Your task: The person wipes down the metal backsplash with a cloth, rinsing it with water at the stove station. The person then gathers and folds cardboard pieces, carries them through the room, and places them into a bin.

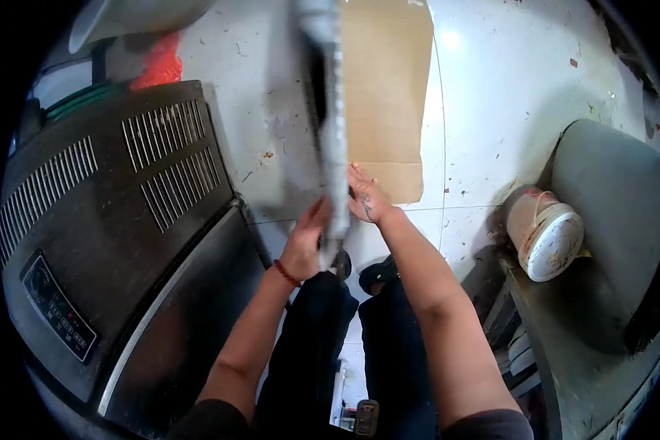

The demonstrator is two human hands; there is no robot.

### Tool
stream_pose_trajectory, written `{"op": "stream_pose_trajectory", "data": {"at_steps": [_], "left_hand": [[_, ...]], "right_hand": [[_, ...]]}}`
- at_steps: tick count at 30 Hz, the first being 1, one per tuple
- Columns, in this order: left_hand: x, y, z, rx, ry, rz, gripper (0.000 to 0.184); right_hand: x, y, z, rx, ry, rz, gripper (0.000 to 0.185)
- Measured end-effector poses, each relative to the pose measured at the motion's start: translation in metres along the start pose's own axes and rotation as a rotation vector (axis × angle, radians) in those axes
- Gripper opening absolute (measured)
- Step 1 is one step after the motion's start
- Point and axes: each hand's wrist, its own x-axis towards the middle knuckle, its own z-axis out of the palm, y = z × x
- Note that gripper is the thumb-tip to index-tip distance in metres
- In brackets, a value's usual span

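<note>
A tall, thin grey-white panel (335,139), turned edge-on to me and blurred, stands upright between my hands. Its left side shows a dark strip; its kind cannot be made out. My left hand (304,246), a dark red bead bracelet at the wrist, presses its fingers to the panel's lower left side. On the other side, my right hand (367,199) grips near the lower edge, some fingers hidden behind the panel. Flattened brown cardboard (385,95) lies on the floor just beyond my right hand.
A dark machine (110,183) with vent slots and a button panel stands at left. To the right, a lidded bucket (546,231) sits on a worn grey seat (601,220). Red plastic (161,64) lies at upper left. Debris dots the white tiled floor (506,88).
</note>
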Motion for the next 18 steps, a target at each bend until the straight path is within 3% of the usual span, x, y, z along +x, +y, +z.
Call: {"op": "stream_pose_trajectory", "data": {"at_steps": [2, 3, 6, 7, 10, 12, 14, 16, 18], "left_hand": [[0.027, 0.0, 0.007, 0.113, -0.006, 0.076, 0.06], [0.04, 0.0, 0.011, 0.169, -0.005, 0.114, 0.066], [0.045, -0.011, 0.035, 0.204, -0.082, 0.089, 0.069], [0.044, -0.011, 0.042, 0.204, -0.099, 0.092, 0.069], [0.056, 0.004, 0.05, 0.25, -0.004, 0.17, 0.066], [0.067, -0.004, 0.056, 0.238, 0.035, 0.376, 0.061], [0.087, 0.008, 0.059, 0.321, -0.086, 0.346, 0.055], [0.111, 0.028, 0.065, 0.625, -0.36, 0.218, 0.064], [0.131, 0.033, 0.08, 0.676, -0.389, 0.184, 0.06]], "right_hand": [[0.011, 0.037, 0.029, 0.253, 0.067, -0.202, 0.04], [0.008, 0.043, 0.036, 0.601, 0.029, -0.122, 0.037], [0.007, 0.057, 0.049, 0.899, -0.005, -0.061, 0.032], [0.004, 0.06, 0.054, 0.608, 0.123, -0.14, 0.031], [-0.007, 0.052, 0.053, 0.489, 0.455, -0.407, 0.03], [-0.02, 0.04, 0.038, 0.458, 0.423, -0.208, 0.047], [-0.047, 0.026, 0.013, 0.388, 0.47, -0.324, 0.049], [-0.05, 0.028, 0.037, 1.096, 0.409, -0.023, 0.048], [-0.058, 0.039, 0.054, 1.757, 0.302, 0.327, 0.047]]}}
